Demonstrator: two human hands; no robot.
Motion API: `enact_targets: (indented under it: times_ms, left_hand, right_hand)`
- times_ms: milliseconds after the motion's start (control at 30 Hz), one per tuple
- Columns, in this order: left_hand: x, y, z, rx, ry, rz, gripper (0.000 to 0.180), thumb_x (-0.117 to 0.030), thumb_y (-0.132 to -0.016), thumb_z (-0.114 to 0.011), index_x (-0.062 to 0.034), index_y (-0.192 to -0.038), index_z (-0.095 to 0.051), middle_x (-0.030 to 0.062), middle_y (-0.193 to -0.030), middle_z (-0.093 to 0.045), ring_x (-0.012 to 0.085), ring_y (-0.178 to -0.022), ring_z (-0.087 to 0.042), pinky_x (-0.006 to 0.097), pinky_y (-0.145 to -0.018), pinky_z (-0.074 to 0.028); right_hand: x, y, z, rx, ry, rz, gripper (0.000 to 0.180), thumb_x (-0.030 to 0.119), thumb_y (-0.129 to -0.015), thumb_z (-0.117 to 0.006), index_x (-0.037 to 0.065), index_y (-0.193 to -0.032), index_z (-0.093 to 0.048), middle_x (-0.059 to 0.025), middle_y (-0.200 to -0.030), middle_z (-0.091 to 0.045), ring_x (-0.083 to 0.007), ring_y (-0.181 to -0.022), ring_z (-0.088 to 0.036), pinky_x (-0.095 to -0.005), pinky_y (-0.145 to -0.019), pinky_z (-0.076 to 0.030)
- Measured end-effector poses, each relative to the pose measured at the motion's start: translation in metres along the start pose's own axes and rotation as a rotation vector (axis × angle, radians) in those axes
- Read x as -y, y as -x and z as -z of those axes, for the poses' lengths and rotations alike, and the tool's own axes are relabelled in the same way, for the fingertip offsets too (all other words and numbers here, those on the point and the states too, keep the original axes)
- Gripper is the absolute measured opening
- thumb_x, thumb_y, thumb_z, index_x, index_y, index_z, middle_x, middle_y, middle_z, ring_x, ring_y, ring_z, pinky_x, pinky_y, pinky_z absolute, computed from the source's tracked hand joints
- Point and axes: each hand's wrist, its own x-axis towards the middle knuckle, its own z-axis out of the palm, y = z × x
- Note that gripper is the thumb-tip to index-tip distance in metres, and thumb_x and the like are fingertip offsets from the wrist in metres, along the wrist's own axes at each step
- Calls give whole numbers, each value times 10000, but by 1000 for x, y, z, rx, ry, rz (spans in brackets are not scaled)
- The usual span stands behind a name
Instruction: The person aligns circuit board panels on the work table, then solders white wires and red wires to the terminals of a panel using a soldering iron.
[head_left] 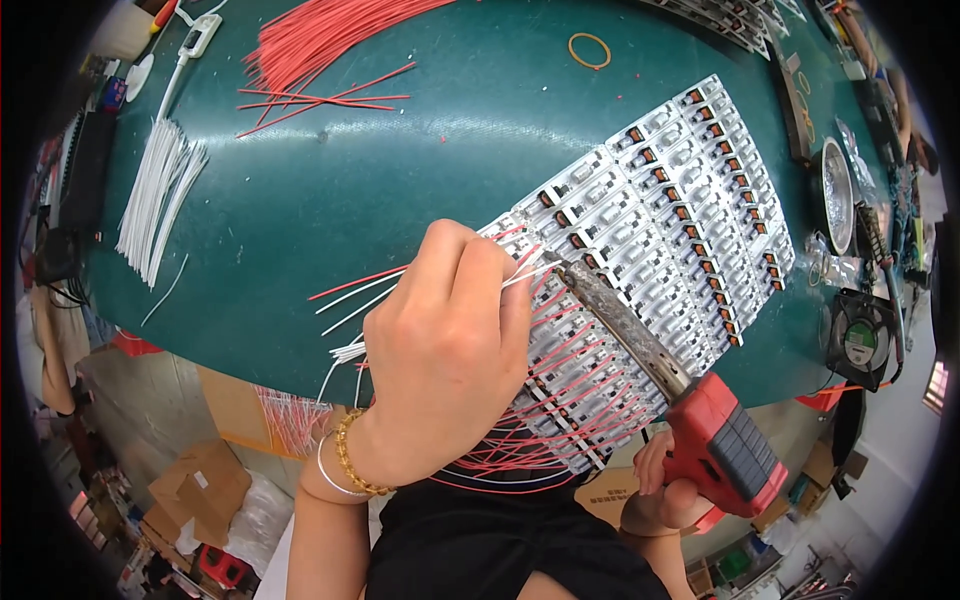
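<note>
My left hand [445,340] is closed over the left edge of a panel of small circuit boards [665,235], pinching thin white wires [528,274]. Their loose ends, with a red one, stick out to the left from beneath the hand. A red and black soldering gun [722,440] is gripped in my right hand [668,488], its long metal barrel slanting up over the panel. Its tip is at the wire ends beside my left fingertips; whether it touches them I cannot tell. Rows of red wires [575,362] run from the panel's nearer boards.
A heap of red wires [325,40] lies at the far edge, and a bundle of white wires [160,195] at the left. A rubber band [589,51] rests on the green table [340,200]. To the right are a metal bowl [836,195] and a small fan [861,340].
</note>
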Motion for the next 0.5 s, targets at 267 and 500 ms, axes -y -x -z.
enact_targets:
  times_ms: [267, 500]
  left_hand:
    - [1, -1, 0, 7, 3, -13, 147, -17, -757, -684, -25, -781, -539, 93, -802, -510, 267, -598, -570, 356, -506, -442]
    - [0, 0, 0, 9, 11, -20, 139, -24, -763, -687, -23, -792, -551, 94, -815, -521, 266, -593, -570, 355, -504, -444]
  right_hand:
    - [-15, 9, 4, -15, 203, 183, 102, 111, -759, -643, 38, -714, -587, -67, -631, -538, -208, -549, -524, -311, -528, -395]
    - [-15, 14, 3, -126, 97, -42, 179, 144, -694, -746, 42, -759, -614, -44, -676, -550, -188, -603, -543, -297, -561, -394]
